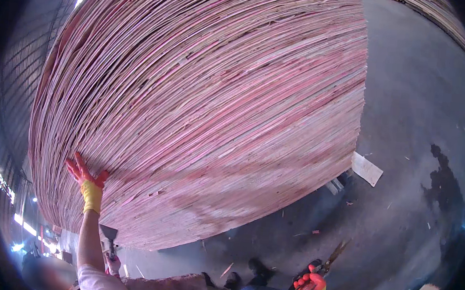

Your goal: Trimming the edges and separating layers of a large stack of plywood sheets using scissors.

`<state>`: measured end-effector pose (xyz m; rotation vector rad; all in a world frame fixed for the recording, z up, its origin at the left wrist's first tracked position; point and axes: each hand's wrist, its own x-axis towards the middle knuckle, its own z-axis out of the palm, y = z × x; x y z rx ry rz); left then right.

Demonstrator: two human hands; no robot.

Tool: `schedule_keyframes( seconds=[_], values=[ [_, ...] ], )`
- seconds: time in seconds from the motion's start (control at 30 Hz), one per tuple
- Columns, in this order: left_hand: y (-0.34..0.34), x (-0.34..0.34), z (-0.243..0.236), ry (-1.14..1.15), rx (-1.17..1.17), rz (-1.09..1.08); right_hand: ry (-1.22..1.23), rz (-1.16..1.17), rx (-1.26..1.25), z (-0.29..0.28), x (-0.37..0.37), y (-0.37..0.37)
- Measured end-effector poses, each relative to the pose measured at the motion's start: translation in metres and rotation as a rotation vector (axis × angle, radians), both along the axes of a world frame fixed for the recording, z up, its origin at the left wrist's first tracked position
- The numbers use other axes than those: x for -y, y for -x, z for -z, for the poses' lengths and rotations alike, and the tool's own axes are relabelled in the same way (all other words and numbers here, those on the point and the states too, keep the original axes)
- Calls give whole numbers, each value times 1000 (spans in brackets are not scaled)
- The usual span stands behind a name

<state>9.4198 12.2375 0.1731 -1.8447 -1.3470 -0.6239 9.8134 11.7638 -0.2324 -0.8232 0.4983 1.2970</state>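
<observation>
Stack (pixel 218 117): one, tall, of thin sheets with pink and pale edges; fills the centre and upper part of the view, standing ahead of the person.
Left hand (pixel 85 175): in a red glove with yellow cuff; fingers spread apart, laid over the layered face near its left side; contact appears likely, grips nothing.
Right hand (pixel 312 288): in a matching glove, low and well apart from the stack; fingers curled together, clamped on a dark hand tool (pixel 336 253), its narrow end pointing up and away; exact kind unclear.
Scraper (pixel 108 234): flat dark blade, near the stack's lower left, in a co-worker's hand (pixel 112 266).
White board piece (pixel 367 169): on the grey floor (pixel 408 103), beside the stack's lower right corner.
</observation>
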Motion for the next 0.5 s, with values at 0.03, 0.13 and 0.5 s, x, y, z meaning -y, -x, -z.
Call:
schedule_keyframes(
  seconds=[0.03,0.13,0.5],
  values=[
    [4,0,-1,-10,-6,-6,63,-3,-85,-5,-2,-5],
    [5,-3,1,-21,-30,20,140,0,-170,-10,-2,-13],
    [1,-1,-2,2,-52,1,154,2,-207,17,2,-14]
  ],
)
